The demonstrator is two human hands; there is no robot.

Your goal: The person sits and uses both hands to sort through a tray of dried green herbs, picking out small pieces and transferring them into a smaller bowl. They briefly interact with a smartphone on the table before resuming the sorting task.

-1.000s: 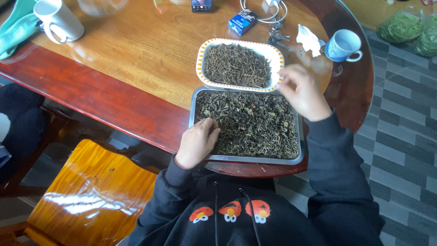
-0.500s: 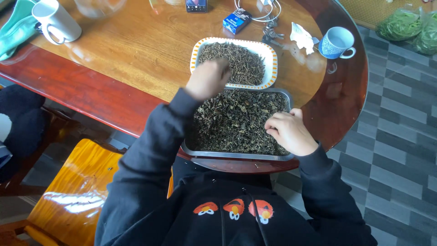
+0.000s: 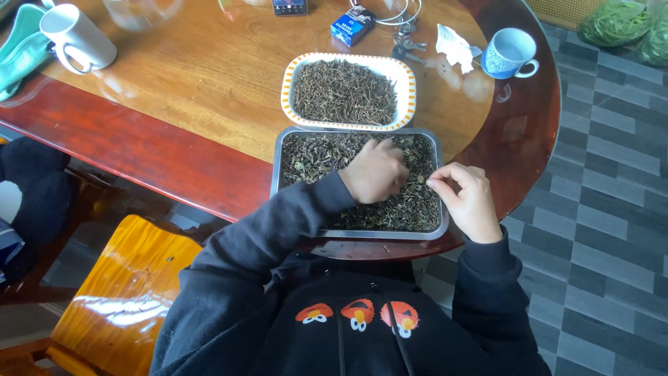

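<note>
the left grip (image 3: 376, 170) lies knuckles-up on the dried leaves (image 3: 410, 202) in the steel tray (image 3: 278, 150), fingers curled down into the heap; whether they pinch anything cannot be told. the right grip (image 3: 467, 198) hovers just right of it at the tray's right rim, thumb and forefinger pressed together on what looks like a small bit of leaf, too small to be sure. the leaves spread under and all around the left grip, so it is the nearer one. the tray's long axis runs left to right across the body. just beyond both grips, touching the tray's far edge, sits an orange-rimmed dish (image 3: 285, 83) of finer leaves. the tray's near edge overhangs the surface (image 3: 209, 90); bare wood lies left, a blue cup (image 3: 508, 52) far right.
</note>
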